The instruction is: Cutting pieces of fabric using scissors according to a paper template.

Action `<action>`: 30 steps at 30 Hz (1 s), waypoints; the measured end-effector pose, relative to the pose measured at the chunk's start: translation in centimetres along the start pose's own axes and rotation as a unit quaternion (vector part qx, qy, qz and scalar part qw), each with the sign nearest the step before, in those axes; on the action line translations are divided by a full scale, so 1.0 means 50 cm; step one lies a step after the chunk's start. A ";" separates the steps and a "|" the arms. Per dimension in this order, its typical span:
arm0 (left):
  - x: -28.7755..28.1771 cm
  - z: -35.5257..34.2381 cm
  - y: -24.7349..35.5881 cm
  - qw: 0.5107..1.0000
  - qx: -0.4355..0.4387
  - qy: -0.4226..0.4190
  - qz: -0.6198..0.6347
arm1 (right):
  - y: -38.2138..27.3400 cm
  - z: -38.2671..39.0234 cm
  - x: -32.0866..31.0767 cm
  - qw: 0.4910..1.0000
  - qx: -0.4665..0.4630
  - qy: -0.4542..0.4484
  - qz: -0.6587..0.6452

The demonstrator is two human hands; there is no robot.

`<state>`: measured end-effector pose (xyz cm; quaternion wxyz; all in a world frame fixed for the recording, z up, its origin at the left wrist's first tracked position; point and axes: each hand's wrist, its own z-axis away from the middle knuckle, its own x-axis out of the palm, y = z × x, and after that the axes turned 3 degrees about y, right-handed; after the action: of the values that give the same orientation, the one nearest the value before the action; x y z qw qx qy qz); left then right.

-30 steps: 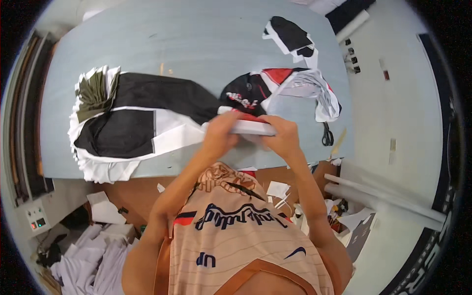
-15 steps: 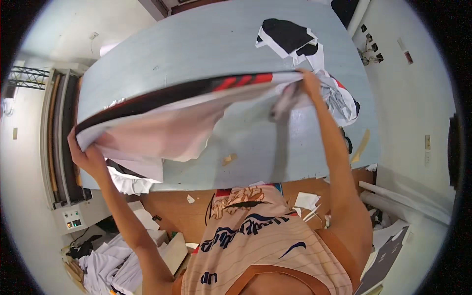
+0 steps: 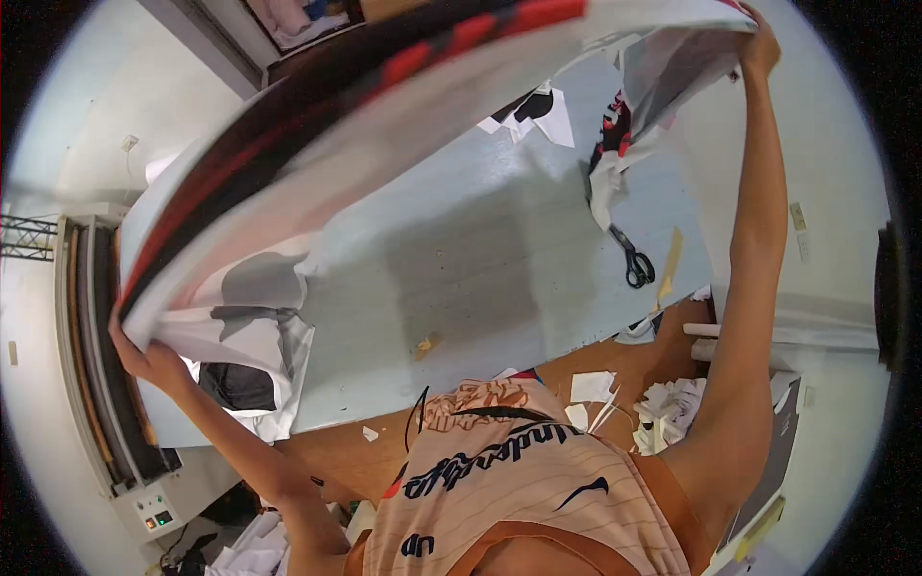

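Observation:
A long fabric piece (image 3: pixel 317 134), black, red and white, stretches in the air between my hands, slightly blurred, its pale underside showing. My left hand (image 3: pixel 144 346) grips its left end over the table's left side. My right hand (image 3: pixel 761 46) is raised high at the upper right, closed on the other end. Below the left end lies a stack of black and white fabric (image 3: pixel 238 389) on the pale blue-grey table (image 3: pixel 451 317). Black scissors (image 3: pixel 637 264) lie on the right part of the table, beside a crumpled black, red and white piece (image 3: pixel 610 158).
Black and white cut pieces (image 3: pixel 538 115) lie at the table's back. A machine with rollers (image 3: pixel 91 336) and a control panel stands at the left. Paper scraps (image 3: pixel 591 389) lie on the floor below the table, and white rolls (image 3: pixel 706 331) rest at the right.
The fabric, gathered between my hands a second ago, is now spread wide and lifted higher. My right hand has moved up and right, my left hand left, and more of the scissors shows.

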<state>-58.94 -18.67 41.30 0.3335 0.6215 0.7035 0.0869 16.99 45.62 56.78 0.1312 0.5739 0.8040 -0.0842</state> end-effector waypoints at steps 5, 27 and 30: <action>-0.047 0.241 -0.058 0.973 -0.036 -0.227 0.010 | 0.024 0.208 -0.020 0.987 0.087 -0.130 -0.042; 0.298 0.788 -0.210 0.833 -0.124 -0.529 -0.100 | 0.039 0.841 0.040 0.910 0.082 -0.396 0.097; 0.323 0.772 -0.199 0.830 -0.127 -0.531 -0.116 | -0.174 1.000 -0.148 0.905 0.199 -0.359 -0.107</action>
<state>-44.89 -17.00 0.69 0.7394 0.4378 0.4678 -0.2068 16.78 21.82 11.35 0.2844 0.4289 0.7255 -0.4569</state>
